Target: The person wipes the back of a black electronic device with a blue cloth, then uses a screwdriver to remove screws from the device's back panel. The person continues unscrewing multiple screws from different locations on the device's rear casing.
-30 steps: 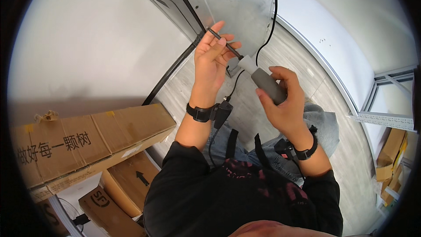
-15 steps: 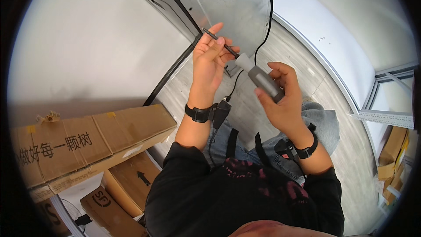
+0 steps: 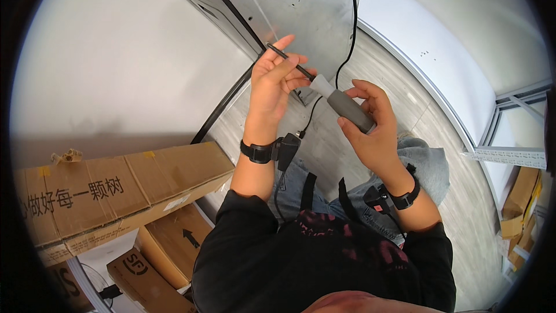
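Observation:
A screwdriver with a thick grey handle (image 3: 348,108), a pale collar and a long dark shaft (image 3: 303,71) is held aslant in front of me. My left hand (image 3: 277,78) pinches the shaft between thumb and fingers, its forefinger stretched along near the tip. Round the rear of the handle curl the thumb and fingers of my right hand (image 3: 373,124). Just beyond the tip stands a metal cabinet (image 3: 289,14) with small holes in its panel; the tip appears to rest near my forefinger rather than on the panel.
A black cable (image 3: 354,29) hangs down the cabinet's right side. Long cardboard boxes (image 3: 133,185) stand at the lower left. To the right are a white panel with a metal frame (image 3: 428,75) and more cardboard (image 3: 517,203). Pale wood-look floor (image 3: 428,122) lies below.
The screwdriver's handle looks turned a little about its length, and my right forefinger has shifted along it. My left hand keeps its pinch on the shaft. The view has shifted slightly.

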The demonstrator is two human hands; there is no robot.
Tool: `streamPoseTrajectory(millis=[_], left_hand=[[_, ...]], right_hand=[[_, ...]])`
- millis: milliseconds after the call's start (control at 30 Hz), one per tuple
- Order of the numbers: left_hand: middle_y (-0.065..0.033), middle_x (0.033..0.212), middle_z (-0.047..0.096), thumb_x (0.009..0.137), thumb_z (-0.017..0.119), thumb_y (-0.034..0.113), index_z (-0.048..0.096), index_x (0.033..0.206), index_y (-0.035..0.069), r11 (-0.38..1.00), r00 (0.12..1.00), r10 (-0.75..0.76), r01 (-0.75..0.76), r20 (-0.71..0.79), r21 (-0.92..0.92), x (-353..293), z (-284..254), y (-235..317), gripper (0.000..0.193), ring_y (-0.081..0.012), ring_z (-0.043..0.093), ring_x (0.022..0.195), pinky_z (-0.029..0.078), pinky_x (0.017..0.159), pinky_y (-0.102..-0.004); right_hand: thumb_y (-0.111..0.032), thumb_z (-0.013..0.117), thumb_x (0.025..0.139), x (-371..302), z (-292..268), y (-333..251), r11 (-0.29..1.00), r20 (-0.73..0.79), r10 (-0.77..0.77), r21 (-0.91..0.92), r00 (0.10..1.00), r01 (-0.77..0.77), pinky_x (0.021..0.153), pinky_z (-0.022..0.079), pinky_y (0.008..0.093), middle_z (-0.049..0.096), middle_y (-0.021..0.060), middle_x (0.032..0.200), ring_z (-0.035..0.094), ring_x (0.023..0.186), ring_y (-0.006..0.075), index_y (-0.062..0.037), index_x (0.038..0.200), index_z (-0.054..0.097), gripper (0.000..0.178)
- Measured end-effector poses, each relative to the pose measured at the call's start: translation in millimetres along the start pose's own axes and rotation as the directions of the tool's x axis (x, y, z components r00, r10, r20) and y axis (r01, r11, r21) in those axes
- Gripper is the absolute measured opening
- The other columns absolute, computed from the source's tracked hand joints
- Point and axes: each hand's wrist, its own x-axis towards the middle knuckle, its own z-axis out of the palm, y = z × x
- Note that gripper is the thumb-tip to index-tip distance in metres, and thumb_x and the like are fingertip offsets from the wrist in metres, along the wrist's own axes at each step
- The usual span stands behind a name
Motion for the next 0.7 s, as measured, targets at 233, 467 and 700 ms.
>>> streamPoseTrajectory(millis=[233, 467, 700], left_hand=[[-0.0117, 0.086, 0.064, 0.089, 0.056, 0.006, 0.039, 0.130, -0.004, 1.000, 0.998, 0.021, -0.020, 0.060, -0.013, 3.3, -10.2, -4.2, 0.046, -0.0263, 0.068, 0.073, 0.057, 0.057, -0.0274], [-0.0107, 0.085, 0.065, 0.090, 0.054, 0.006, 0.043, 0.128, -0.003, 1.000, 0.999, 0.025, -0.024, 0.047, -0.017, 1.7, -11.8, -7.9, 0.040, -0.0251, 0.068, 0.075, 0.058, 0.059, -0.0265], [-0.0097, 0.084, 0.064, 0.092, 0.052, 0.008, 0.047, 0.122, -0.003, 0.997, 0.997, 0.072, -0.073, 0.015, 0.033, -0.4, -12.3, -10.1, 0.032, -0.0221, 0.067, 0.071, 0.057, 0.057, -0.0259]], right_hand=[[-0.008, 0.069, 0.079, 6.3, -13.7, -11.7, 0.738, 0.259, 0.339, 0.523, 0.904, -0.426, 0.070, 0.044, 0.0250, 0.054, 0.0100, 0.110, 0.055, 0.081, 0.0110, -0.0058, 0.128, 0.040, 0.057], [-0.012, 0.059, 0.088, 0.6, -0.6, 10.7, 0.998, 0.060, -0.061, 0.009, 0.996, 0.060, 0.056, 0.046, 0.0231, 0.052, 0.0094, 0.101, 0.059, 0.075, 0.0140, -0.0046, 0.128, 0.038, 0.046], [-0.002, 0.066, 0.079, 5.3, -10.0, -13.9, 0.639, 0.337, 0.423, 0.547, 0.841, -0.541, 0.053, 0.048, 0.0241, 0.050, 0.0095, 0.102, 0.057, 0.081, 0.0141, -0.0042, 0.126, 0.041, 0.053]])
